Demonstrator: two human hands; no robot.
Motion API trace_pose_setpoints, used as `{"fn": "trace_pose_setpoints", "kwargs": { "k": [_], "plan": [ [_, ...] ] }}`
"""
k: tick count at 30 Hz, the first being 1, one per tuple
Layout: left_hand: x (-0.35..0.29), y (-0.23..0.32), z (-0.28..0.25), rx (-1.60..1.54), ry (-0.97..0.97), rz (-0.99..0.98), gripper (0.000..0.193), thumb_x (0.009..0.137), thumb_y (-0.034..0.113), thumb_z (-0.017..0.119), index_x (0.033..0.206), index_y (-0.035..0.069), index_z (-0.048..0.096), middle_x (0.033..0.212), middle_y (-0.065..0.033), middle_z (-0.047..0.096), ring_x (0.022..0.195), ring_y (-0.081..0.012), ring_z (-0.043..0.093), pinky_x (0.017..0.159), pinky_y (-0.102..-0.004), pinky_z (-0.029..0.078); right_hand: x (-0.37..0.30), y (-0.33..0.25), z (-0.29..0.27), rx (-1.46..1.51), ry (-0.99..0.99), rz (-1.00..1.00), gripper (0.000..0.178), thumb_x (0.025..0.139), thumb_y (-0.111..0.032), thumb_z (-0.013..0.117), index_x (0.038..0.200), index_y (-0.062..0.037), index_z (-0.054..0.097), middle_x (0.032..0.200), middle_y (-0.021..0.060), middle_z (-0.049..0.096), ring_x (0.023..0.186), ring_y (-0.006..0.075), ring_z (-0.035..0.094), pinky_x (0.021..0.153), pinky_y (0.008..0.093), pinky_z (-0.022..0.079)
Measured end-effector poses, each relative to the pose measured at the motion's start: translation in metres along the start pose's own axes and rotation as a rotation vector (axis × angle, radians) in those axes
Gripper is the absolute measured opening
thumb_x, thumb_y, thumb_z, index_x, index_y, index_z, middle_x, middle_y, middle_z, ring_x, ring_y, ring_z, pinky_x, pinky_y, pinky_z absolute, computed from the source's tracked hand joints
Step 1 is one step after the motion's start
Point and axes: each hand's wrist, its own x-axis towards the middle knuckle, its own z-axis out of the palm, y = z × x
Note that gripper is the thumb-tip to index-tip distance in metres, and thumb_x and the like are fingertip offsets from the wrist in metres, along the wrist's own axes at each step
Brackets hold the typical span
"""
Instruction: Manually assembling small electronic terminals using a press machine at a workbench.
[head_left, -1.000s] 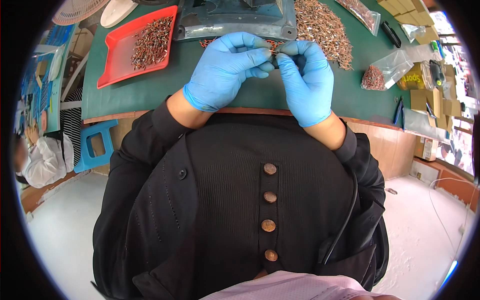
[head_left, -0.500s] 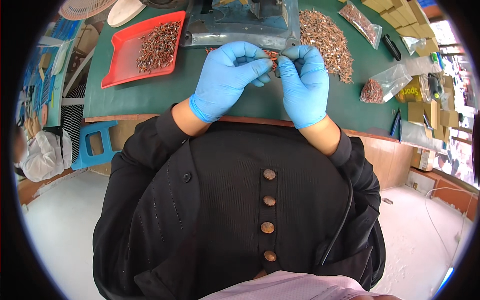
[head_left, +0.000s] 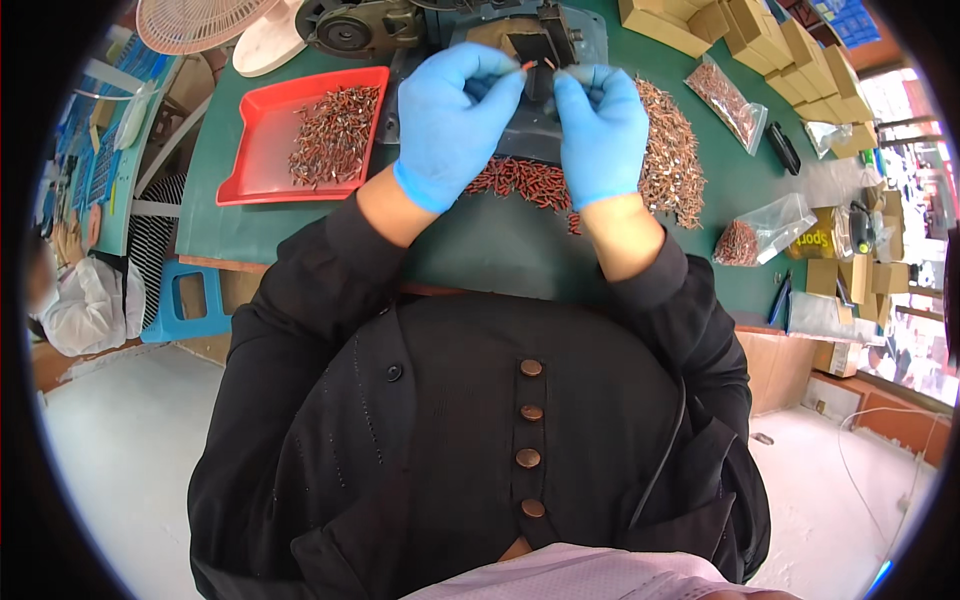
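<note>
Both my hands wear blue gloves and are raised in front of the dark machine [head_left: 515, 135] at the table's far side. My left hand [head_left: 450, 130] pinches a small red sleeve-like piece [head_left: 529, 66] between thumb and forefinger. In my right hand [head_left: 603, 135], a tiny copper-coloured piece [head_left: 549, 64] sticks out from the pinched fingertips. The two pieces are close but apart. Below and between the hands, a pile of small red pieces [head_left: 520, 182] lies along the machine's front edge. A heap of copper-coloured metal pieces [head_left: 672, 160] spreads beside my right hand.
To the left, a red tray [head_left: 258, 150] holds mixed red and metallic parts [head_left: 335, 135]. Bagged parts [head_left: 725, 105], a second bag [head_left: 740, 243], a black object [head_left: 783, 148] and cardboard boxes [head_left: 770, 45] stand right. A fan [head_left: 205, 22] and another person's sleeve [head_left: 95, 305] are at left.
Both hands have moved away from me, up from the red pile to the front of the machine, and the pile is now uncovered. The view has shifted, showing more of the machine.
</note>
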Motion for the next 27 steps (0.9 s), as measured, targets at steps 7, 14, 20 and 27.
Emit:
{"fn": "trace_pose_setpoints", "kwargs": {
  "k": [7, 14, 20, 27],
  "plan": [
    [0.052, -0.027, 0.024, 0.168, 0.240, 0.287, 0.005, 0.074, 0.004, 0.068, 0.076, 0.003, 0.064, 0.063, -0.0052, 0.059, 0.052, -0.0137, 0.056, 0.051, -0.0263, 0.044, 0.059, 0.000, 0.022, -0.201, 0.164, -0.093, 0.018, 0.079, -0.013, 0.066, 0.083, 0.0028, 0.061, 0.073, 0.0093, 0.065, 0.063, 0.0133, 0.059, 0.061, 0.0277, 0.049],
    [0.070, -0.042, 0.033, 0.319, 0.294, 0.432, 0.007, 0.076, 0.003, 0.070, 0.082, 0.002, 0.066, 0.064, -0.0050, 0.059, 0.052, -0.0086, 0.052, 0.050, -0.0224, 0.042, 0.075, 0.003, 0.031, -0.257, 0.195, -0.101, 0.019, 0.077, -0.013, 0.067, 0.084, 0.0042, 0.061, 0.073, 0.0088, 0.063, 0.062, 0.0116, 0.057, 0.058, 0.0257, 0.047],
    [0.075, -0.045, 0.036, 0.359, 0.305, 0.457, 0.009, 0.074, 0.003, 0.071, 0.082, 0.003, 0.066, 0.063, -0.0063, 0.059, 0.051, -0.0122, 0.053, 0.050, -0.0248, 0.042, 0.079, 0.007, 0.033, -0.243, 0.220, -0.098, 0.018, 0.076, -0.013, 0.065, 0.081, 0.0036, 0.060, 0.070, 0.0130, 0.064, 0.061, 0.0177, 0.061, 0.061, 0.0300, 0.050],
    [0.078, -0.045, 0.038, 0.393, 0.298, 0.477, 0.010, 0.073, 0.005, 0.072, 0.080, 0.004, 0.065, 0.062, -0.0068, 0.057, 0.051, -0.0165, 0.052, 0.050, -0.0273, 0.042, 0.081, 0.010, 0.031, -0.233, 0.216, -0.107, 0.017, 0.077, -0.013, 0.065, 0.081, 0.0030, 0.060, 0.071, 0.0127, 0.064, 0.062, 0.0170, 0.061, 0.061, 0.0295, 0.050]
  ]
}}
